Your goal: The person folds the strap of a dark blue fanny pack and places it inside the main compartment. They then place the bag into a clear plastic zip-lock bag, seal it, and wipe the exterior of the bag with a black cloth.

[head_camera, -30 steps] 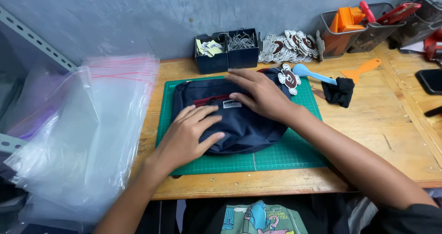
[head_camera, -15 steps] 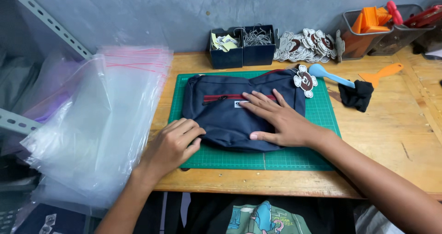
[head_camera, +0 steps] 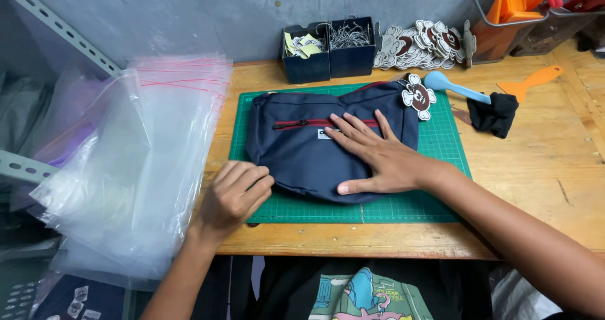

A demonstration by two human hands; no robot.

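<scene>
Stack of clear zip bags hangs over the left edge of the surface, red seal strips toward the back; thin film, looks slippery. Left hand is loosely curled, gripping nothing, knuckles down at the front-left corner of the green cutting mat, fingertips touching the left end of the navy pouch bag. Bag lies flat on the mat, about mid-surface, nearer the back than the front edge. Judgement: soft fabric, light, no stiffness, so it will sag and fold if lifted by one end; cloth is not slippery, nothing fragile except maybe the hang tag. Best hold is both ends at once or pinch along the top seam; the rounded lower edge gives little to grab. Long axis runs left-right, parallel to the front edge of the surface. Red zipper runs along that axis, face up. Top seam faces the back edge, curved belly faces the front edge. Right hand is open, flat, palm down on the right half of the bag, fingers spread pointing toward the back-left, pressing not gripping. Round cartoon tag sits at the bag's back-right corner. Right of the mat: blue scoop, black cloth, orange scraper.
</scene>
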